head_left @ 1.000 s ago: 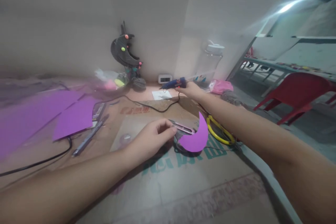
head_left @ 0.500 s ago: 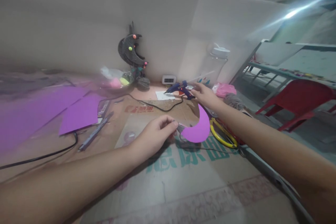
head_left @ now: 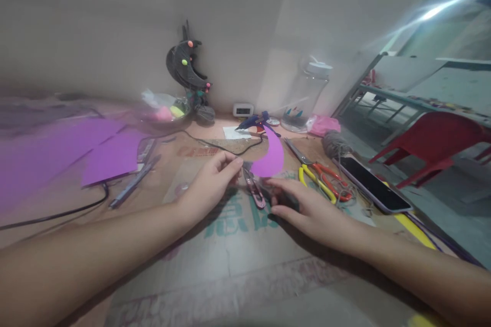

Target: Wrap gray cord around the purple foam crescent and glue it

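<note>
My left hand pinches the lower tip of a purple crescent cutout, which stands tilted up above the cardboard. A small pink-handled tool shows just below the cutout, beside the left fingertips; its exact kind is unclear. My right hand is to the right of this tool, thumb and fingers apart and curved, with nothing visible between them. Behind the cutout rests a blue glue gun, its nozzle over a white paper.
Scissors, yellow-handled pliers, grey yarn and a phone lie at right. Purple sheets and a pen are at left. A clear bottle and dark crescent ornament stand behind.
My right hand has come back from the glue gun toward my left hand. The purple cutout has turned more upright and shifted left. The pink-handled tool now shows clearly.
</note>
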Demonstrator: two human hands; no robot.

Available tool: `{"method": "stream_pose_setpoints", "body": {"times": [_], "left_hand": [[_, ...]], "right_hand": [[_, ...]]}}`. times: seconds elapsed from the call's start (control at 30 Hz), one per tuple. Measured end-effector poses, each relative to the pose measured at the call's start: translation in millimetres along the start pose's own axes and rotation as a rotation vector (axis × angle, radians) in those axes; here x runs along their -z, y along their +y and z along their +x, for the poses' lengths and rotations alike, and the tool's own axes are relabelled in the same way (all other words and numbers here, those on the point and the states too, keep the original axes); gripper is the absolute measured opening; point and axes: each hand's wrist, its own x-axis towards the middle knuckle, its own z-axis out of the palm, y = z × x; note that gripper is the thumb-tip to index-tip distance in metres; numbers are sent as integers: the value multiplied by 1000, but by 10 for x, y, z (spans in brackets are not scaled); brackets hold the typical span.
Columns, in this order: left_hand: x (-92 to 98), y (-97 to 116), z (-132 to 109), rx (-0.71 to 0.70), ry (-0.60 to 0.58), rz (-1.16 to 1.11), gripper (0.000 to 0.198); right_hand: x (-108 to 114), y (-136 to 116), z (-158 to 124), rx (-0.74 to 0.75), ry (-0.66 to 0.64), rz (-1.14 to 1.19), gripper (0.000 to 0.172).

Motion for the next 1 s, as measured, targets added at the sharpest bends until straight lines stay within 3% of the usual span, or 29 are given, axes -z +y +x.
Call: {"method": "stream_pose_setpoints", "body": {"times": [0.1,0.33,0.5,0.6,0.67,0.73,0.8,0.9,1.0], "left_hand": [[0,13,1,8,-15,27,22],[-10,29,-13,-8,-51,44,18],[-23,-18,-63,-46,-130,177,18],[-16,-47,-86,-98,-208,307,17],[-10,-63,-86,-85,-250,340,15],[-6,-76,-76,-51,-258,326,16],[-5,-85,-61,-13,-246,280,16],[-5,-85,-42,48,-232,205,16],[-3,-80,-29,104,-228,160,19]], "right_hand": [[-57,-19,-19,9,-12,-41,44],[-41,14,-55,-12,-76,-186,28],[-38,-61,-144,383,-49,-476,24],[66,-88,-148,500,17,-504,25],[192,-80,-103,429,77,-436,24],[349,-57,-29,250,74,-338,22],[521,-26,48,104,-12,-245,25],[764,27,120,-1,-70,-158,29],[934,92,127,-39,-299,-94,32]]}}
